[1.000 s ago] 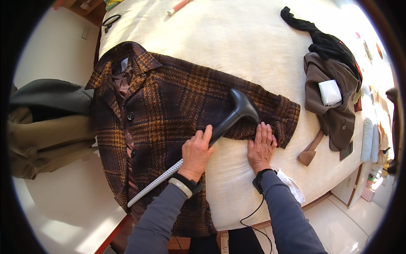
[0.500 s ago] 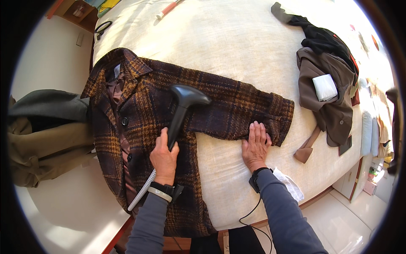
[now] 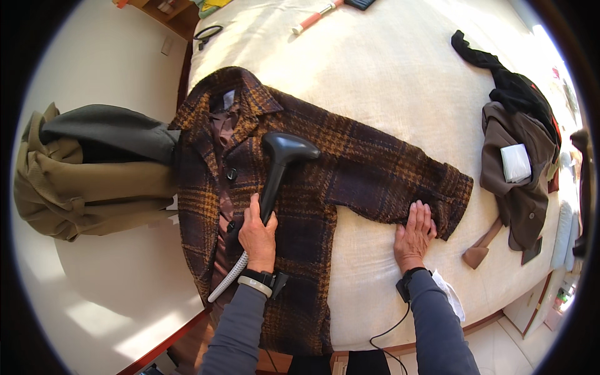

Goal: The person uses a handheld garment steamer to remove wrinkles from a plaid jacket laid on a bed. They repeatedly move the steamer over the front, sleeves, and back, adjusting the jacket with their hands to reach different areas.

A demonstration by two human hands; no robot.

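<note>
A brown and orange plaid coat (image 3: 294,234) lies spread on the pale bed cover, its sleeve stretched to the right. My left hand (image 3: 257,240) is closed round the handle of a black garment steamer (image 3: 290,149). The steamer's head rests on or just over the coat's chest, right of the button; I cannot tell if it touches. A ribbed grey-white hose (image 3: 229,279) runs down from under that hand. Fingers out flat, my right hand (image 3: 415,235) presses on the lower edge of the sleeve (image 3: 387,169) near its cuff and holds nothing.
Brown and black clothes (image 3: 515,144), with a white folded packet (image 3: 515,163) on top, lie at right. Grey and olive garments (image 3: 106,187) hang over the left edge. A pink-and-white stick (image 3: 317,17) and a black looped cord (image 3: 207,34) lie at the far side.
The view has swung left, so everything sits further right in it. Against the coat, the steamer has moved left, from beside the sleeve toward the front buttons. My right hand stays by the cuff.
</note>
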